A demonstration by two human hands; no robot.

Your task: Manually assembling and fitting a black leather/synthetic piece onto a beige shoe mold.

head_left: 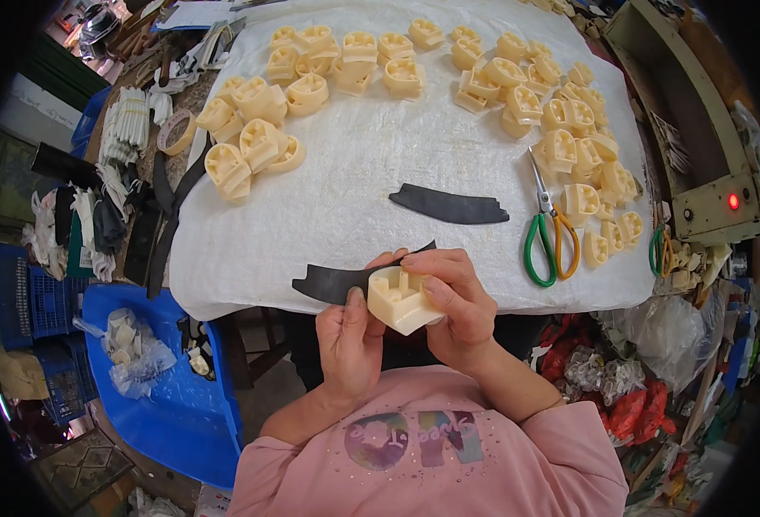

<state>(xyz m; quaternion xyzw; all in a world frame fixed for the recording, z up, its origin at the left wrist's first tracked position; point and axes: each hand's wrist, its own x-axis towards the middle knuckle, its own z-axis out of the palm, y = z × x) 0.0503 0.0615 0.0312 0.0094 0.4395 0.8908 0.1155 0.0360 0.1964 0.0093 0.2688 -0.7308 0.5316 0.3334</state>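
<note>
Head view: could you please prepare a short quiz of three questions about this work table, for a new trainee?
1. True or false: the loose black strip on the table touches the large scissors.
2. What do the left hand and right hand hold between them?
A) the large scissors
B) a cream part and a second black strip
C) a blue tub
3. Fill the gap: one handle of the large scissors is green, the other is ____.

Key:
1. False; the white sheet shows between them.
2. B
3. orange
</note>
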